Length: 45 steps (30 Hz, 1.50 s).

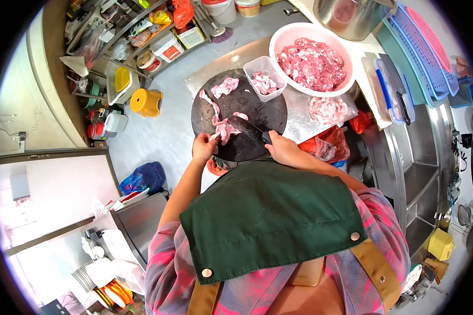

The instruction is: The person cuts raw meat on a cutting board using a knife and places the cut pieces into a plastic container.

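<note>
A round dark chopping board (268,113) lies before me with strips of pale pink meat (209,105) on its left side. My left hand (203,147) is closed on the end of a piece of meat (226,130) at the board's lower left edge. My right hand (284,148) is wrapped round the handle of a knife; the dark blade (245,127) points up and left, its tip at that meat. Another piece of meat (225,86) rests near the board's top. A clear square container (252,67) with meat pieces stands on the board's upper right.
Right of the board, a large pink-white bowl (275,47) holds cut meat, with a meat pile (328,110) below it. A steel pot (347,18) stands behind. Red plastic bags (331,144) lie near my right arm. A yellow stool (146,103) is on the floor at left.
</note>
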{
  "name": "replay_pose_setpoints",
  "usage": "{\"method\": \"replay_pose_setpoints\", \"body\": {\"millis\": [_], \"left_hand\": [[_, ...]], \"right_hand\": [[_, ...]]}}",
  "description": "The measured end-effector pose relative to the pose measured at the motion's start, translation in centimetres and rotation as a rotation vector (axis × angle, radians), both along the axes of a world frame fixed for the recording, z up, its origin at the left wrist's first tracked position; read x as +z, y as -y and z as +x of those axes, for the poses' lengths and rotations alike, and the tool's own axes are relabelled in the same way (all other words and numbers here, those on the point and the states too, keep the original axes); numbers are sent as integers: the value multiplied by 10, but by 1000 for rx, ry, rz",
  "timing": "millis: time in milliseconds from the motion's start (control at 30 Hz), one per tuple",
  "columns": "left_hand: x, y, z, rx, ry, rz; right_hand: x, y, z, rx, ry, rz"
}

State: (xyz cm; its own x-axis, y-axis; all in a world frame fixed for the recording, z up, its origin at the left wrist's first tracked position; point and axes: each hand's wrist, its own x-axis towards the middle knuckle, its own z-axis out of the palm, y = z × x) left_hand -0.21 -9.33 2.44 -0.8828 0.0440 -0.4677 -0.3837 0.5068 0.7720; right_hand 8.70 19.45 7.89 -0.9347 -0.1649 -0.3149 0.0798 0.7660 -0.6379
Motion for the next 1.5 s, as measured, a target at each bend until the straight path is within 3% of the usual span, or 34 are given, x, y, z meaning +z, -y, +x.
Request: {"method": "replay_pose_setpoints", "body": {"millis": [100,167,233,300,433,533,633,667,767,800,1033,1167,1233,1333,1367,1500], "left_hand": [[21,-17,5,-321,-874,-699],[43,-38,14,-433,-671,-510],[44,-52,12,-459,-619,-659],[7,-43,-12,-425,-589,-679],[23,-38,-35,-526,-437,-732],[32,-34,-45,-401,-63,-394],[51,-37,-38,-253,138,-34],[17,-22,-41,-235,23,137],[38,-28,-31,-199,-221,162],[41,-27,-34,-80,-175,281],[121,-42,-48,-28,-155,469],[138,-60,-47,145,-56,775],[100,-47,-49,115,68,744],[28,-24,-39,62,217,466],[17,-16,-33,35,303,394],[24,-15,-11,161,223,373]], "right_hand": [[-5,-5,11,-67,-69,-140],[-5,-5,13,-84,-72,-170],[-2,-6,8,-53,-30,-126],[-2,-3,4,-54,-36,-61],[3,1,0,-56,-40,64],[6,-2,-3,-63,-20,98],[3,-4,-3,-63,-22,89],[0,-5,-3,-67,-33,81],[4,-11,-3,-71,-6,79],[6,-12,-3,-68,12,81],[12,-25,9,-220,-29,-92],[22,-30,17,-270,-61,-184],[29,-33,22,-302,-56,-216],[27,-37,28,-323,-68,-236],[25,-38,29,-329,-73,-235],[28,-32,23,-254,-112,-210]]}}
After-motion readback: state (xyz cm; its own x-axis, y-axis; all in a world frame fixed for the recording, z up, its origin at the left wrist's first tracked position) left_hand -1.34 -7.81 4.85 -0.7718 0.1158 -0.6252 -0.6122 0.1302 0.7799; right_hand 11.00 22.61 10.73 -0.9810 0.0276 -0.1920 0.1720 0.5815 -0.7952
